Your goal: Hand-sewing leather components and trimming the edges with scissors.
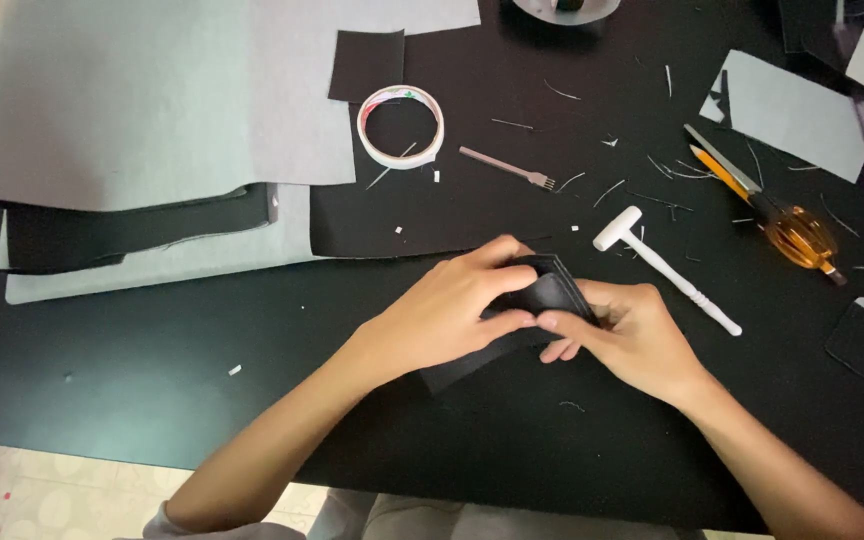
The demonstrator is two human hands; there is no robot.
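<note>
On black table (pixel 152 380) – both hands, L (pixel 442 315) & R (pixel 627 335), grip black leather piece (pixel 542 295); white mallet (pixel 664 268) nearby.

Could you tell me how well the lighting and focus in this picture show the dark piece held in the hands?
Head view: even soft light, sharp focus, no glare; the black leather piece blends into the black table, so only its stitched edge between left hand and right hand reads clearly.

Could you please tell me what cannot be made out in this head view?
- Black leather piece: its middle is covered by the left hand and right hand.
- Round white object: cut off by the top edge.
- Pronged punch: tip too small to count prongs.
</note>
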